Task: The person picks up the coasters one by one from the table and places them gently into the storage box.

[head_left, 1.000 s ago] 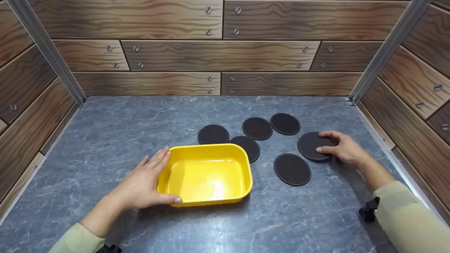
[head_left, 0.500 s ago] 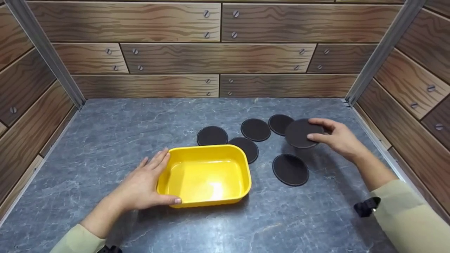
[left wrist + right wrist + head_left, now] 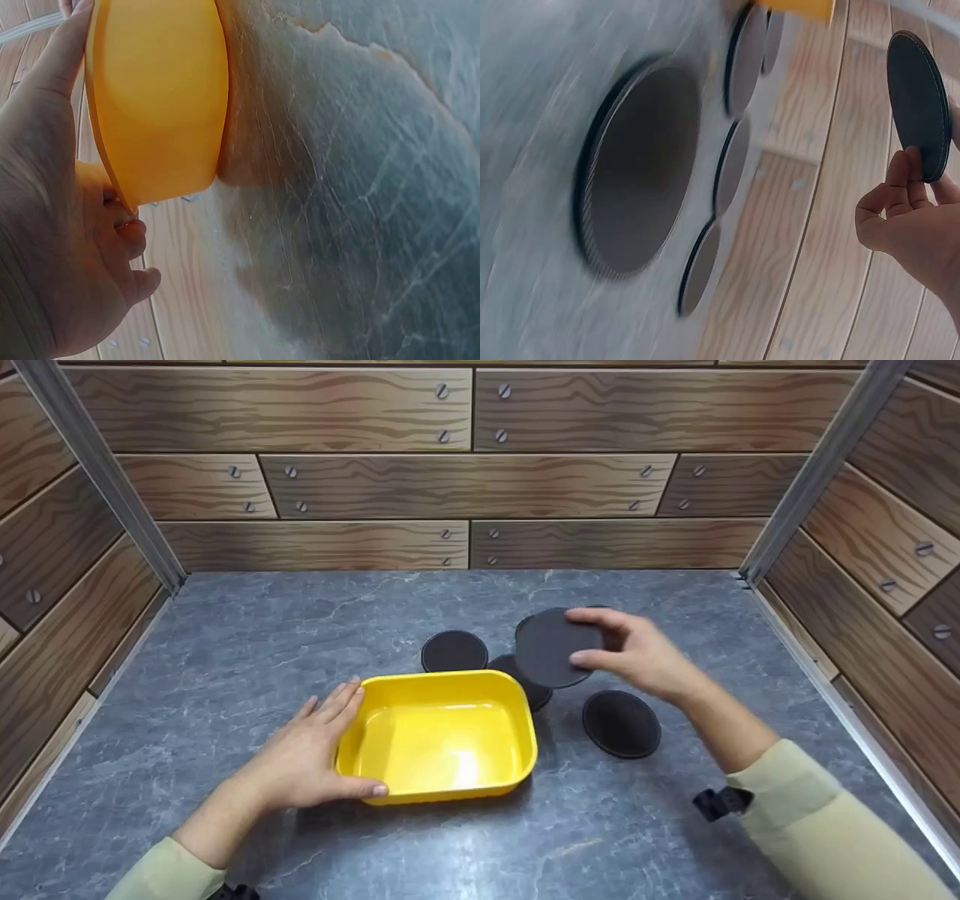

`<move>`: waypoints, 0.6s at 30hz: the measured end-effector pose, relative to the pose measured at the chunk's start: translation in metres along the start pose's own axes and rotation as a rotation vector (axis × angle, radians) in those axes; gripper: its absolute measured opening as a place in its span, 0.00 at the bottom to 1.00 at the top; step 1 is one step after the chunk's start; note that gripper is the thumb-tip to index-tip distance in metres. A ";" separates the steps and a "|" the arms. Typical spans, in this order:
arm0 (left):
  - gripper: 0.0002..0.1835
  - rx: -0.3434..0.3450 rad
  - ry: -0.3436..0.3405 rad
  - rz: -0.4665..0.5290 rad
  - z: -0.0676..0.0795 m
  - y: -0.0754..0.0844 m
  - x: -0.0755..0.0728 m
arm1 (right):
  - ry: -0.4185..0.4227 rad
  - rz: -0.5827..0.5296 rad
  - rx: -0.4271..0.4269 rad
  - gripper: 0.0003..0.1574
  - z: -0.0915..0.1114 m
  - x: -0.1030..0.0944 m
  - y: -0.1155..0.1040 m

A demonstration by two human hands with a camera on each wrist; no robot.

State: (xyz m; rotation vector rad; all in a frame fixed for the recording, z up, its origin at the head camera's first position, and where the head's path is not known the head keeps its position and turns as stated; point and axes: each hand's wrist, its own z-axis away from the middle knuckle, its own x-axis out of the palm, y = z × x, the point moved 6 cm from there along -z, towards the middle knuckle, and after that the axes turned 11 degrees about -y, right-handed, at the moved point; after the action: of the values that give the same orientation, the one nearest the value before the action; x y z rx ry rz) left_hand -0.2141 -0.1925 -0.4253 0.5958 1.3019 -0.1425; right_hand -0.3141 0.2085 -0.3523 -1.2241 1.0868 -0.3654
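My right hand (image 3: 637,656) pinches a round black coaster (image 3: 553,651) between thumb and fingers, raised above the tabletop. In the right wrist view that coaster (image 3: 917,105) shows a stitched edge. My left hand (image 3: 307,754) holds the left end of a yellow plastic tub (image 3: 437,795), thumb on its near rim and fingers at its far left corner. Nothing lies inside the tub. A coaster (image 3: 454,651) lies behind the tub, and another (image 3: 621,724) to its right. Others are partly hidden under the raised coaster and right hand.
The tub and coasters are on a grey marbled tabletop (image 3: 285,615). Wood-patterned panels (image 3: 375,486) wall in the back and both sides, with metal strips (image 3: 814,472) at the corners. A small black device (image 3: 721,802) sits at the right wrist.
The right hand has lifted the rightmost coaster off the table and carried it left, near the tub's far right corner. The left hand and tub stay put.
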 end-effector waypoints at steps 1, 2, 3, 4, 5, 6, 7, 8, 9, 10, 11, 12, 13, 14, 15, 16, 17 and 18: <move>0.74 0.000 -0.001 -0.001 0.000 0.000 0.000 | -0.030 0.010 -0.019 0.36 -0.004 0.011 -0.004; 0.74 -0.001 -0.003 -0.002 -0.001 0.000 0.000 | -0.057 0.021 -0.039 0.37 -0.008 0.022 -0.009; 0.74 -0.002 -0.005 -0.006 -0.002 0.000 0.000 | -0.086 0.027 -0.061 0.37 -0.012 0.032 -0.013; 0.73 -0.001 -0.004 -0.006 -0.002 0.000 0.000 | -0.114 0.038 -0.083 0.37 -0.016 0.043 -0.018; 0.73 -0.001 -0.004 -0.007 -0.002 0.000 -0.001 | -0.141 0.055 -0.100 0.37 -0.019 0.053 -0.023; 0.73 -0.001 -0.003 -0.008 -0.002 0.000 -0.001 | -0.158 0.062 -0.115 0.37 -0.022 0.061 -0.026; 0.72 -0.001 -0.004 -0.009 -0.002 0.000 -0.001 | -0.176 0.068 -0.126 0.37 -0.025 0.069 -0.029; 0.72 -0.003 -0.006 -0.010 -0.002 0.000 -0.001 | -0.186 0.065 -0.135 0.37 -0.027 0.076 -0.031; 0.72 -0.004 -0.007 -0.011 -0.002 0.000 -0.001 | -0.195 0.063 -0.140 0.37 -0.028 0.082 -0.032; 0.72 -0.006 -0.007 -0.011 -0.002 0.000 -0.001 | -0.204 0.061 -0.142 0.38 -0.030 0.087 -0.033; 0.72 -0.007 -0.007 -0.012 -0.002 0.000 -0.001 | -0.214 0.052 -0.142 0.38 -0.032 0.092 -0.033; 0.72 -0.008 -0.007 -0.012 -0.001 0.000 -0.001 | -0.223 0.046 -0.141 0.38 -0.033 0.097 -0.033; 0.72 -0.009 -0.007 -0.011 -0.001 -0.001 0.000 | -0.229 0.049 -0.137 0.38 -0.034 0.101 -0.033; 0.72 -0.009 -0.007 -0.010 -0.001 -0.001 0.000 | -0.234 0.058 -0.129 0.38 -0.035 0.105 -0.032; 0.72 -0.009 -0.007 -0.008 -0.001 -0.001 0.000 | -0.237 0.071 -0.119 0.38 -0.037 0.109 -0.031; 0.72 -0.009 -0.008 -0.007 -0.001 -0.001 0.000 | -0.240 0.084 -0.109 0.38 -0.038 0.113 -0.030; 0.72 -0.010 -0.010 -0.005 -0.001 -0.001 0.001 | -0.244 0.100 -0.100 0.38 -0.039 0.116 -0.029; 0.72 -0.011 -0.012 -0.001 -0.001 -0.001 0.001 | -0.249 0.116 -0.089 0.38 -0.040 0.120 -0.027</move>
State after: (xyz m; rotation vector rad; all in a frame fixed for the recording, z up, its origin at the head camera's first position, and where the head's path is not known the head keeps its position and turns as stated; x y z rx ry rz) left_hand -0.2151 -0.1931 -0.4267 0.5843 1.2905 -0.1401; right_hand -0.2804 0.0877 -0.3820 -1.2425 0.9614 -0.0734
